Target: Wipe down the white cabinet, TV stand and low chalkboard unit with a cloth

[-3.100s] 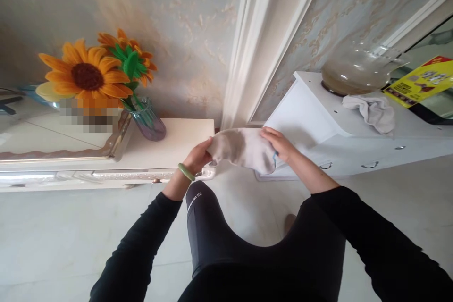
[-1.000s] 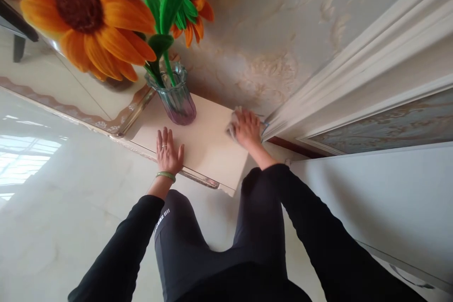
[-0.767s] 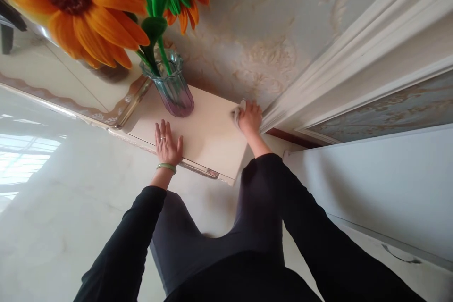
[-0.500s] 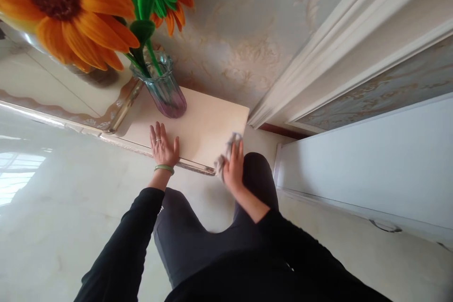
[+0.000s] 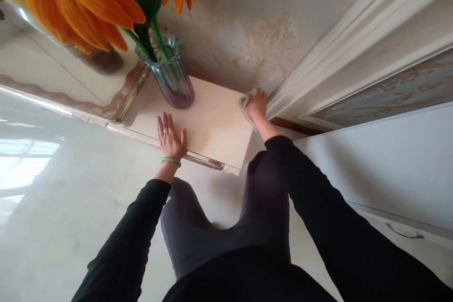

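Note:
A cream cabinet top [image 5: 219, 120] lies in front of my knees. My left hand [image 5: 170, 139], with a ring and a green bangle, rests flat near its front edge, fingers spread and holding nothing. At the far right corner, my right hand [image 5: 257, 106] grips a greyish cleaning cloth [image 5: 248, 99] and presses it against the cabinet's corner by the wall. Behind my left hand stands a ribbed glass vase [image 5: 173, 80], blue-green above and purple below. Large orange artificial sunflowers [image 5: 85, 0] with green stems rise from it.
To the left, a cream panel with a wavy brown and gold border [image 5: 120, 99] adjoins the cabinet top. Patterned wallpaper [image 5: 262, 42] and white moulding [image 5: 329, 42] rise behind. A white drawer unit [image 5: 385, 160] with a metal handle stands at right, over a glossy pale floor [image 5: 88, 198].
My right hand has moved with the cloth from the front right corner to the far right corner by the wall. The left hand stays flat in place; the view has shifted slightly.

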